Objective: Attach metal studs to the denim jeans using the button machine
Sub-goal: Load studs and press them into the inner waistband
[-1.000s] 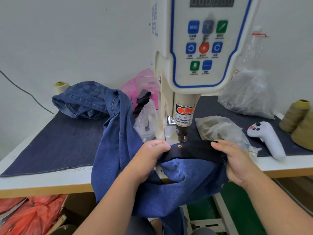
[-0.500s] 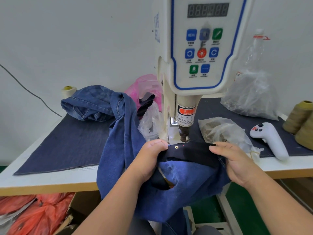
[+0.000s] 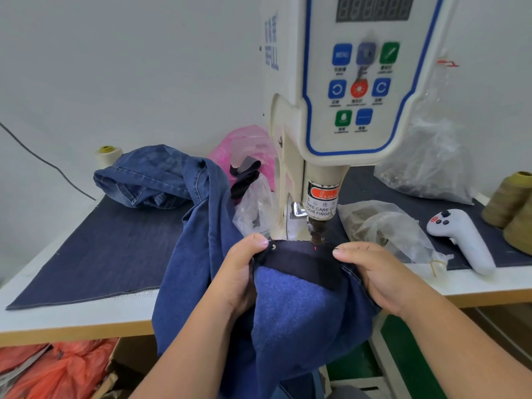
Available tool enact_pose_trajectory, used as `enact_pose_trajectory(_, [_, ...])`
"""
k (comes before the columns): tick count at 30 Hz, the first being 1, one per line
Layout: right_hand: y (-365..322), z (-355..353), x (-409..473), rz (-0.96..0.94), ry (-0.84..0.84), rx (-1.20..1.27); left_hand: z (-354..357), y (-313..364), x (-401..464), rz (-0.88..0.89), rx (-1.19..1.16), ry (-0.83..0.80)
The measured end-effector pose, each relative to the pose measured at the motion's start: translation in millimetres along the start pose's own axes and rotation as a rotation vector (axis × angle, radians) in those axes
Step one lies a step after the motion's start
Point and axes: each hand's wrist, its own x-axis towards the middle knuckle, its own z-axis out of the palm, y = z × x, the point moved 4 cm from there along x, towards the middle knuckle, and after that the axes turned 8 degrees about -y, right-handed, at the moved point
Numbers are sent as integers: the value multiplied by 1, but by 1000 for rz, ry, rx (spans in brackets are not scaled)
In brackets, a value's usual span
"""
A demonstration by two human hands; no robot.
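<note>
The blue denim jeans (image 3: 299, 309) hang over the table's front edge, and their dark waistband (image 3: 299, 259) is stretched flat under the punch head (image 3: 316, 233) of the white button machine (image 3: 354, 90). My left hand (image 3: 239, 272) pinches the waistband's left end, right by a fitted metal stud (image 3: 273, 247). My right hand (image 3: 371, 272) grips the band's right end. A red laser dot (image 3: 315, 248) lies on the band just below the punch.
More denim is bunched at the back left (image 3: 149, 177) on a dark cloth mat (image 3: 100, 251). Clear plastic bags (image 3: 385, 226) sit right of the machine, beside a white handheld controller (image 3: 460, 240) and thread cones (image 3: 509, 200). A pink bag (image 3: 244, 145) lies behind.
The stud and waistband have shifted left under the punch, so the laser dot now falls to the right of the fitted stud. The view has moved closer.
</note>
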Motion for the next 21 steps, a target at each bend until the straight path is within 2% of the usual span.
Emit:
enact_pose_trajectory(2, [0,0,-3,-16,11,-22,0,-1,-2,-13,19,4])
enact_pose_trajectory(4, [-1,0,-9,-43,14,-53,2,2,-6,11,134,4])
enact_pose_trajectory(8, [3,5,-25,-53,-72,-128,8,14,-17,89,634,-50])
enact_pose_trajectory(10, [7,4,-33,-5,-70,-227,7,17,-25,76,741,-94])
enact_pose_trajectory(16, [6,8,-54,152,-116,-571,1,26,-49,-202,1062,-304])
enact_pose_trajectory(18, [0,3,-57,128,-8,-595,3,35,-47,-242,1088,-312])
enact_pose_trajectory(21, [-18,-16,-57,12,308,-802,1,52,-22,-59,1317,-44])
